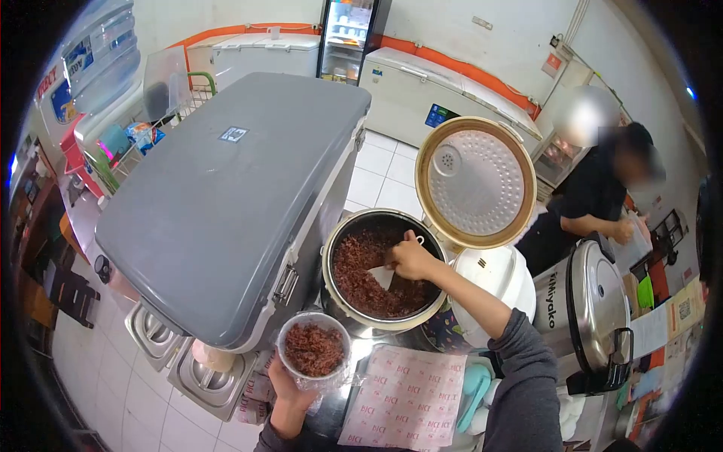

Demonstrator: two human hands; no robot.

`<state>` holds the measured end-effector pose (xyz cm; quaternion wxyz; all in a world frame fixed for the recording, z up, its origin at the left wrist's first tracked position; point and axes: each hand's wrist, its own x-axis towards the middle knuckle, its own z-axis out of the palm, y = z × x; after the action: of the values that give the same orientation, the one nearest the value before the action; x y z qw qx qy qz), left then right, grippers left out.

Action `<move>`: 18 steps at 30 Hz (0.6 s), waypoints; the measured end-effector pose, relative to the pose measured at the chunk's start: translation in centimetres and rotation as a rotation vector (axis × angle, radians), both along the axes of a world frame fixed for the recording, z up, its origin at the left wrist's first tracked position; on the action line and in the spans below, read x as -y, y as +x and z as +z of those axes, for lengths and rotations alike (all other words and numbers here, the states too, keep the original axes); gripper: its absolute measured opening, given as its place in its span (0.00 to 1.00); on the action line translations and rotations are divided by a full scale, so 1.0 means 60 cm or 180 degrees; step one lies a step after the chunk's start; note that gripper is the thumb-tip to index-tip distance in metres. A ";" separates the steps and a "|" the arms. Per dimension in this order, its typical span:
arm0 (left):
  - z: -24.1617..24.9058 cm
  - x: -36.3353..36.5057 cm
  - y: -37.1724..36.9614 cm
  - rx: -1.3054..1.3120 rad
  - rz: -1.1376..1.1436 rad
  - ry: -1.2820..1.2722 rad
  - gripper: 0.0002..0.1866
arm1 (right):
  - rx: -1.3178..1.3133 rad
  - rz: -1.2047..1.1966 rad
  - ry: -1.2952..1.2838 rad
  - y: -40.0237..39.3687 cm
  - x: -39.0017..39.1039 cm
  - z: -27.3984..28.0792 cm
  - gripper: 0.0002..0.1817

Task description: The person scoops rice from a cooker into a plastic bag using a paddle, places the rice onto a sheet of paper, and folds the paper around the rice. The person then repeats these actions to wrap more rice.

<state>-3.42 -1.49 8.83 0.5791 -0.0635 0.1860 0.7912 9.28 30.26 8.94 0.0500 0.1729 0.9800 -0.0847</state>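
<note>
My left hand [289,390] holds a round bowl [348,348] with clear plastic around it, filled with reddish-brown rice. Above and to the right of it stands a rice cooker [331,295], its pot partly full of the same rice [354,264]. Inside the pot, my right hand [413,258] is closed around a white rice paddle [382,277], whose blade rests in the rice. The cooker's lid [476,181] stands raised behind the pot. Printed wrapping paper [407,395] lies on the counter between my forearms.
A large grey-lidded cooler box [241,188] fills the left side. Steel pans [215,384] sit below it. A Miyako rice cooker [595,309], a white container [497,282] and turquoise tongs [473,395] are on the right. Another person [587,188] stands beyond, near the chest freezers [410,98].
</note>
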 end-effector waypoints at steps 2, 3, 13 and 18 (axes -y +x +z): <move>-0.002 -0.001 -0.001 -0.0180 0.0005 -0.0012 0.26 | -0.0122 0.0000 -0.0287 0.006 -0.002 0.002 0.08; -0.001 0.000 -0.001 -0.0315 0.0001 -0.0041 0.26 | -0.0188 -0.0004 -0.0430 0.011 -0.003 0.004 0.08; 0.050 -0.046 0.000 -0.0557 -0.0501 0.0194 0.29 | -0.0517 -0.0605 -0.0600 0.057 0.008 0.074 0.09; 0.079 -0.115 0.022 -0.0592 -0.0776 0.0414 0.27 | -0.0803 -0.0842 -0.0099 0.073 0.031 0.177 0.08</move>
<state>-2.10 5.44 13.60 0.6539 0.0707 0.1935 0.7280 13.64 28.42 19.57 -0.0821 0.2875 0.9458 -0.1267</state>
